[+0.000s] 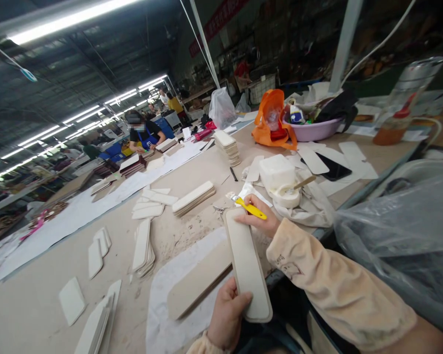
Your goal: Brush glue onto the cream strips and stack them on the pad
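Note:
My left hand (227, 312) grips the lower end of a long pale panel with rounded corners (248, 265), thumb on its face. My right hand (260, 216) holds a brush with a yellow handle (251, 208) and also touches the panel's upper end. The brush's bristles point left, away from the panel. Under the panel, a stack of beige rounded boards (201, 280) lies on a white sheet (162, 300). Just beyond my right hand stand a white tub (276, 172) and a small round container (286, 195) with a stick in it.
Several stacks of pale panels, such as one (194, 197) at mid-table, lie on the worktable (184, 236). Further back are an orange bag (273, 120), a purple basin (313, 130), a black phone (332, 167) and a glass jar (402, 108). A co-worker (145, 132) sits at the far left.

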`<act>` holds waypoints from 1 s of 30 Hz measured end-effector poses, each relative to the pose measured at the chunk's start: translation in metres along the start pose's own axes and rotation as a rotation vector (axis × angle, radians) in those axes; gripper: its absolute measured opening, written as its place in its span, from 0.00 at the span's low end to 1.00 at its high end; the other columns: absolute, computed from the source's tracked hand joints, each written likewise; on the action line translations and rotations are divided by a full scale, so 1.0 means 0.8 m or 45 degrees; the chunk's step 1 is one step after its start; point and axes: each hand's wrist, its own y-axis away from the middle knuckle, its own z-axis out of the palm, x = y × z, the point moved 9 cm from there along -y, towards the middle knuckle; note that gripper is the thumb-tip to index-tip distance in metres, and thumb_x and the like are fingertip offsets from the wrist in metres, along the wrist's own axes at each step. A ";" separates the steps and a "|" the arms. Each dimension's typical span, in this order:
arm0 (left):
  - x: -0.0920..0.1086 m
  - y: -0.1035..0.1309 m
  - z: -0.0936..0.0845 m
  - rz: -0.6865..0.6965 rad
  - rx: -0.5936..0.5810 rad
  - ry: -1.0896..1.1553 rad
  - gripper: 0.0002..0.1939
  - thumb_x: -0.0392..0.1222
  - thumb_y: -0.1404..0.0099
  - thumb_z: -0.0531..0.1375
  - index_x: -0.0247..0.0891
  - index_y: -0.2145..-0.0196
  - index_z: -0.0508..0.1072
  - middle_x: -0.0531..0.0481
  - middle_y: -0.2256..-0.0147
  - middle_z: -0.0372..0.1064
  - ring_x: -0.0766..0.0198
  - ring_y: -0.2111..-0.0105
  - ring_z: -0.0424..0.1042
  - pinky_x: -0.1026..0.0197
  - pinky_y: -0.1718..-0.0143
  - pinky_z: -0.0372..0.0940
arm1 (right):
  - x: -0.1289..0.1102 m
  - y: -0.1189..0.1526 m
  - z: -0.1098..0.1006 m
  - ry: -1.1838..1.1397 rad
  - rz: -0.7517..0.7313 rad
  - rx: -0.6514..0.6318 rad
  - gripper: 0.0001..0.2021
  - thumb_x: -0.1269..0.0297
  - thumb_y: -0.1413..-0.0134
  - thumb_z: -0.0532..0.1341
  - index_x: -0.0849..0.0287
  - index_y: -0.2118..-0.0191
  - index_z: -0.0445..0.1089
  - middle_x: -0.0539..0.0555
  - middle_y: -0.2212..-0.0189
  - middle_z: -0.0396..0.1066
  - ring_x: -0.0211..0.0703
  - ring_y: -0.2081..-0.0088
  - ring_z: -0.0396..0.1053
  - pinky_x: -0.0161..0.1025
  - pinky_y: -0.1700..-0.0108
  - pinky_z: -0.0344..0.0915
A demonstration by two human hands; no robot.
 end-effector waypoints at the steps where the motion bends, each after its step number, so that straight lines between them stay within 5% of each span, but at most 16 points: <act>1: 0.000 0.000 0.000 -0.005 -0.007 -0.006 0.22 0.42 0.46 0.67 0.33 0.54 0.74 0.41 0.60 0.76 0.53 0.61 0.74 0.55 0.58 0.66 | 0.002 0.000 0.000 0.001 0.004 0.000 0.22 0.55 0.59 0.68 0.53 0.65 0.53 0.42 0.77 0.54 0.36 0.75 0.52 0.35 0.73 0.51; 13: 0.000 0.003 0.003 0.007 -0.021 -0.031 0.19 0.41 0.44 0.66 0.34 0.54 0.74 0.42 0.61 0.77 0.53 0.61 0.74 0.59 0.64 0.66 | 0.009 -0.001 0.002 0.001 -0.011 -0.027 0.22 0.55 0.57 0.68 0.53 0.65 0.54 0.41 0.77 0.53 0.35 0.76 0.51 0.34 0.73 0.49; 30: -0.004 0.002 0.000 -0.012 0.017 -0.011 0.25 0.46 0.49 0.69 0.34 0.54 0.75 0.41 0.61 0.76 0.52 0.61 0.74 0.55 0.59 0.66 | 0.004 0.000 0.000 -0.053 0.013 -0.004 0.21 0.56 0.57 0.68 0.53 0.65 0.54 0.42 0.76 0.54 0.35 0.75 0.53 0.35 0.72 0.51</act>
